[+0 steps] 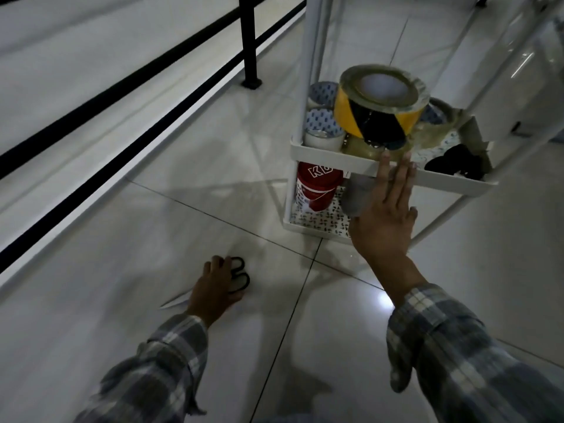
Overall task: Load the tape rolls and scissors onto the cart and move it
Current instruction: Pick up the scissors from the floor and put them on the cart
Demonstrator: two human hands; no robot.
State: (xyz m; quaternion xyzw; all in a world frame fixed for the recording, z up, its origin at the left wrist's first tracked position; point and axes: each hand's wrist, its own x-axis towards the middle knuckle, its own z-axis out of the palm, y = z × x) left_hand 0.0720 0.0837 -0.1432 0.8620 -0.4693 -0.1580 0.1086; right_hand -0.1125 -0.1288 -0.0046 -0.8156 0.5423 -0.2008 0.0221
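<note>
Black-handled scissors (240,276) lie on the white tiled floor, blades pointing left. My left hand (213,293) is down on them, fingers curled over the handles. A white cart (332,156) stands to the right. On its middle shelf a yellow-and-black tape roll (378,108) rests tilted on a clear tape roll (364,148), beside two white patterned rolls (323,123). My right hand (386,215) is flat and open, its fingertips at the shelf's front rim just under the yellow-and-black roll. It holds nothing.
A black object (457,164) lies at the shelf's right end, with another tape roll (439,116) behind it. The lower shelf holds a red can (319,186) and a grey object (357,193). A black railing (247,41) runs along the left.
</note>
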